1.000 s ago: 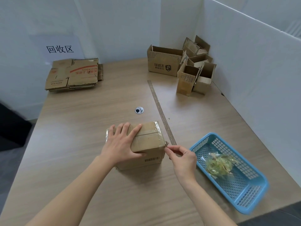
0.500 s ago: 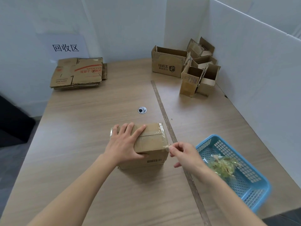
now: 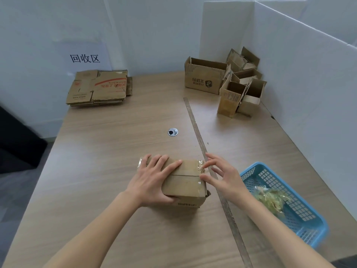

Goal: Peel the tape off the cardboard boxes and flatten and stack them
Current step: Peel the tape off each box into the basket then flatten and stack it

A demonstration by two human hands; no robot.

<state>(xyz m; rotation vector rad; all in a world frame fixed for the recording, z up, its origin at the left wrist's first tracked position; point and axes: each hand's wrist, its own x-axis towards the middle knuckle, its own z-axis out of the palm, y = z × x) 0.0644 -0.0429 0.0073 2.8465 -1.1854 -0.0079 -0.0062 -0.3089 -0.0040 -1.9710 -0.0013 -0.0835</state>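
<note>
At the far left corner of the tabletop [image 3: 108, 132] lies a stack of flattened boxes [image 3: 99, 88], below a wall sign [image 3: 85, 58] with printed characters. Near the middle of the near edge sits the sealed cardboard box [image 3: 185, 180]. The left hand [image 3: 152, 180] lies flat on its top, fingers spread and straight, the thumb down its near face. Clear tape [image 3: 201, 167] wraps the box's right end; the right hand [image 3: 222, 175] touches it there, fingers spread and loosely bent, gripping nothing that shows. Open boxes [image 3: 226, 82] cluster at the far right corner. A blue basket [image 3: 301, 219] holding crumpled tape [image 3: 272, 200] sits by the near right edge.
</note>
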